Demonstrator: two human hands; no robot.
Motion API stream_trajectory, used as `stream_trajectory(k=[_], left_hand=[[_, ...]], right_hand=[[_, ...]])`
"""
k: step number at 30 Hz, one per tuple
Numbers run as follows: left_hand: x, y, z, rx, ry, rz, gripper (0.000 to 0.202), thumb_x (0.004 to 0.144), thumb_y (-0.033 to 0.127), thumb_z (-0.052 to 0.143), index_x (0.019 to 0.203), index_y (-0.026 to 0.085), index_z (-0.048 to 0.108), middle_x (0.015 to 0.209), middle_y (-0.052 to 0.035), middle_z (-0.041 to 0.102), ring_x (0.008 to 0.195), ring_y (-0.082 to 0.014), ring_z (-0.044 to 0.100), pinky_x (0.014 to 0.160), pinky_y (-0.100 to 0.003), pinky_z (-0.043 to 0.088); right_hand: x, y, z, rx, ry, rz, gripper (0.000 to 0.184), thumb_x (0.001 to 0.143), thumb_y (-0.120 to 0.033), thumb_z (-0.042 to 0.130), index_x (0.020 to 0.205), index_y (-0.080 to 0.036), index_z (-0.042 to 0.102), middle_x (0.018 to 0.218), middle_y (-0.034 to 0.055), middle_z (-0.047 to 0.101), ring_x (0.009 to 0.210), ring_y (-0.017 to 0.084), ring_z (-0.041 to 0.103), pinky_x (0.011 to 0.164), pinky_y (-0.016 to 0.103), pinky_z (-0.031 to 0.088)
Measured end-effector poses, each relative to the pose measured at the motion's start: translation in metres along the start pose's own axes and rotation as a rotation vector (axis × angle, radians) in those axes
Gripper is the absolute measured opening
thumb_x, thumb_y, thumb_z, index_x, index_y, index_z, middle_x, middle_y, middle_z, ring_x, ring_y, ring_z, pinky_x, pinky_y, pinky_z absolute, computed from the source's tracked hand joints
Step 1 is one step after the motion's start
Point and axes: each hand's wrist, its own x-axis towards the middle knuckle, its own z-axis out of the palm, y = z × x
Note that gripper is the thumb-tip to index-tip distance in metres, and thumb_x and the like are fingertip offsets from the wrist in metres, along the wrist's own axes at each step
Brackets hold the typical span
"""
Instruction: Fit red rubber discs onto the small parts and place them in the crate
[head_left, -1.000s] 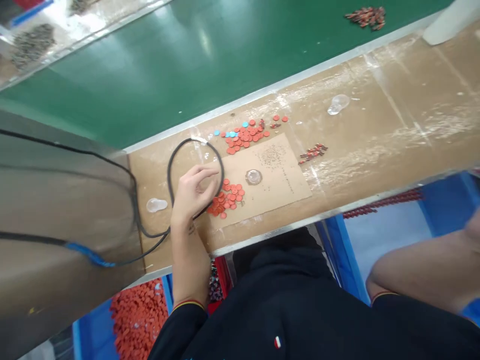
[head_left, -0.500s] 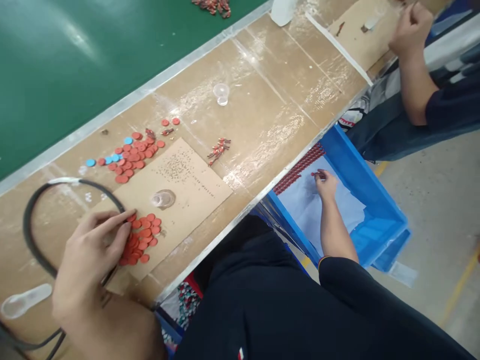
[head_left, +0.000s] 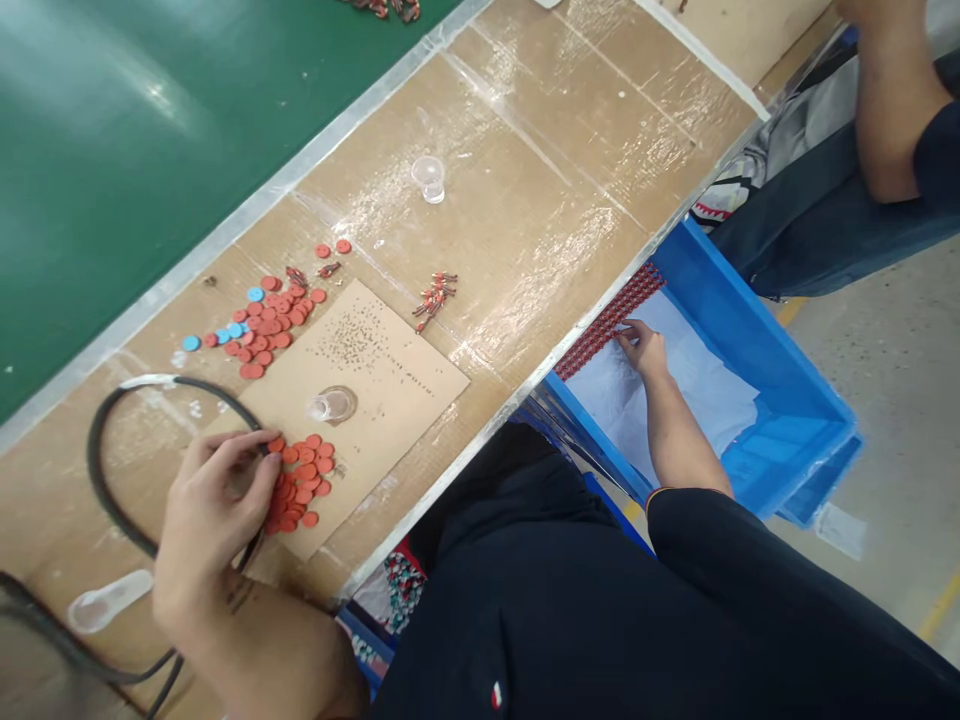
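Note:
My left hand is closed in a pinch at the edge of a pile of red discs, with one red disc at the tips of its thumb and index finger. The pile lies on a cardboard sheet. A small clear cup sits on the sheet beside the pile, near many tiny dark bits. Down at the right, my right hand reaches into a blue bin. Its pinched fingertips touch the edge of tight rows of small red pieces on white paper; the fingers mostly hide what they hold.
More red and blue discs lie behind the sheet. A small heap of red-brown pieces and another clear cup are on the table. A black cable loops by my left hand, near a clear scoop. A co-worker's arm shows upper right.
My right hand has moved left to the edge of the red rows, carrying a small red piece. My left hand stays at the disc pile. The whole view has shifted slightly.

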Motion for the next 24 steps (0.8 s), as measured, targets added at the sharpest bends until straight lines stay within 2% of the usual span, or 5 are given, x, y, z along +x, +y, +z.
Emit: stream_trajectory(k=[7,14,24], left_hand=[[-0.0017,-0.004,0.0022,-0.043,0.012,-0.003,0.031,0.079,0.05,0.061,0.094,0.027,0.076,0.095,-0.0038,0.067,0.081,-0.0235,0.067,0.083,-0.041,0.055],[-0.003,-0.0029,0.0013,-0.052,0.002,0.01,0.029,0.081,0.048,0.062,0.094,0.026,0.075,0.093,-0.0031,0.066,0.079,-0.0224,0.065,0.081,-0.039,0.053],[-0.0032,-0.005,0.0017,-0.054,0.002,-0.001,0.027,0.081,0.048,0.062,0.095,0.028,0.074,0.093,-0.0025,0.066,0.078,-0.0222,0.066,0.082,-0.038,0.054]], right_hand=[[-0.0003,-0.0041,-0.0007,0.003,-0.006,-0.015,0.037,0.083,-0.026,0.064,0.119,-0.019,0.068,0.099,0.0111,0.084,0.095,0.028,0.079,0.093,0.044,0.061],[-0.0025,-0.0049,-0.0019,0.022,-0.008,-0.005,0.033,0.081,-0.026,0.063,0.113,-0.021,0.063,0.099,0.0118,0.084,0.094,0.027,0.079,0.096,0.045,0.06],[-0.0049,-0.0084,-0.0006,0.045,0.005,0.017,0.03,0.081,-0.028,0.059,0.11,-0.021,0.06,0.097,0.0128,0.084,0.089,0.026,0.078,0.087,0.041,0.062]])
